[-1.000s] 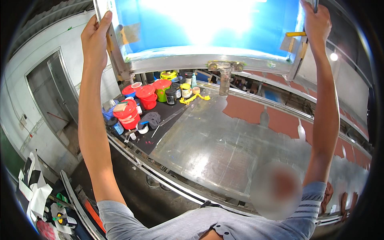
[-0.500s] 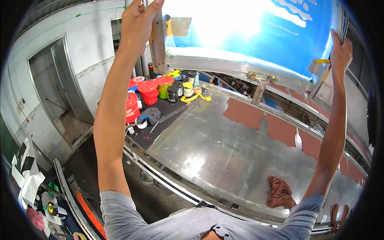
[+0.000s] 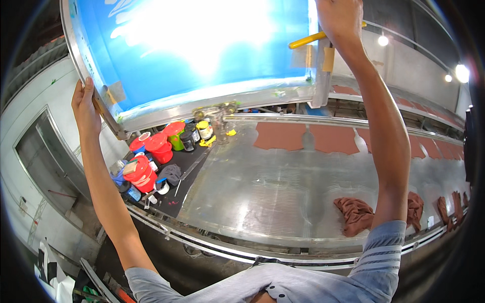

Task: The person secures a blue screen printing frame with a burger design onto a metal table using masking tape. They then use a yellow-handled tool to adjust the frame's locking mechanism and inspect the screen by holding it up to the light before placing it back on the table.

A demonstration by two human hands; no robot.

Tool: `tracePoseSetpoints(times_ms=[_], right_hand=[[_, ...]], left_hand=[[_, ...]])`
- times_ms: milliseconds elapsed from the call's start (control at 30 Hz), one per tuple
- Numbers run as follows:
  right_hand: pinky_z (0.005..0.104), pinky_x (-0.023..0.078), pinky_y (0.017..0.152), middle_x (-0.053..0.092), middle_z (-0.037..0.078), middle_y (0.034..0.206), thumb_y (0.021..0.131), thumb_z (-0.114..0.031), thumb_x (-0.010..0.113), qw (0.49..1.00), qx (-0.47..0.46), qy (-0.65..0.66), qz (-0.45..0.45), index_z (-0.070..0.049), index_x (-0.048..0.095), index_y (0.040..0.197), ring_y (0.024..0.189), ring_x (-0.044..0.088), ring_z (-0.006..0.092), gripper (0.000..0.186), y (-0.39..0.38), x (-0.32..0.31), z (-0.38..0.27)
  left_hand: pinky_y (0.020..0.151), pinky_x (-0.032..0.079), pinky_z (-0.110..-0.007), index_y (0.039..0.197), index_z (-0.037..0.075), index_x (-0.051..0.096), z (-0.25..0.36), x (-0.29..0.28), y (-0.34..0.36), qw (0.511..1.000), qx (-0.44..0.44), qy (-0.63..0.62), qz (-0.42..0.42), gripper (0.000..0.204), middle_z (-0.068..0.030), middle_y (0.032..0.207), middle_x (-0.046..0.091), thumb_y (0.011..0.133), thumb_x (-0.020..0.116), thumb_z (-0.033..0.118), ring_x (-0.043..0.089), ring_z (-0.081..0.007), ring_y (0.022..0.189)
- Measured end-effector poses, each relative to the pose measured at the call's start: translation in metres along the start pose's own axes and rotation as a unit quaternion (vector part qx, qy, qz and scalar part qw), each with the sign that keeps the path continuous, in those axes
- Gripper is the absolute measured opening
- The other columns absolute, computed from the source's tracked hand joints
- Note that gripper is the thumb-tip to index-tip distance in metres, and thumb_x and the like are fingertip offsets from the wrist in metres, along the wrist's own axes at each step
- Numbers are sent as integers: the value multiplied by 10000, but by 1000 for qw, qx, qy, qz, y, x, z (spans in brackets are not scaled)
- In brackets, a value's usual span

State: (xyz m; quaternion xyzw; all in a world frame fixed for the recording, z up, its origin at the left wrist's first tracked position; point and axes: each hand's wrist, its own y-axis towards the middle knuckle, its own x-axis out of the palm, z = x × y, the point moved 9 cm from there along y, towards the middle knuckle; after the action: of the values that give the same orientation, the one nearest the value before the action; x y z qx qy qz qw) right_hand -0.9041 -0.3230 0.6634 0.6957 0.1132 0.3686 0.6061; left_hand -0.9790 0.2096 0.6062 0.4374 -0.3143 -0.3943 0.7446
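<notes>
Both arms up; left hand [image 3: 85,108] & right hand [image 3: 339,17] grip closed on screen frame [image 3: 212,108] edges.

Head view, single: we look from our own head, tilted forward and upward, close under the raised blue screen frame [image 3: 202,55], with the long metal table [image 3: 283,177] below.

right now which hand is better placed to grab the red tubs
Left. The left hand grips the frame edge on the side right above the red tubs. The right hand holds the far edge, well away from them.
</notes>
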Motion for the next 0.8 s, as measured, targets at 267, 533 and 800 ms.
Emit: tracePoseSetpoints(times_ms=[267,533,800], right_hand=[[454,418,788,473,187,932,790,-128,703,996,6,54,-66,38,587,734,911,496,362,211,-17,0,-62],[436,432,768,493,172,963,846,-242,696,994,-44,79,-69,35,656,816,940,486,320,281,-46,28,-58],[400,409,728,423,160,998,819,-132,731,986,-19,116,-116,60,616,796,926,434,292,224,-69,44,-60]], left_hand=[[755,499,-249,1191,35,575,-12,-56,-21,998,-26,13,49,277,-6,1001,645,1010,529,240,598,-72,854],[727,498,-232,1123,47,576,-18,-68,-33,998,-37,26,47,221,2,947,633,1004,543,230,591,-64,817],[776,515,-260,1199,47,560,-47,-81,-48,997,-66,25,37,250,-7,1032,637,1009,528,205,603,-87,904]])
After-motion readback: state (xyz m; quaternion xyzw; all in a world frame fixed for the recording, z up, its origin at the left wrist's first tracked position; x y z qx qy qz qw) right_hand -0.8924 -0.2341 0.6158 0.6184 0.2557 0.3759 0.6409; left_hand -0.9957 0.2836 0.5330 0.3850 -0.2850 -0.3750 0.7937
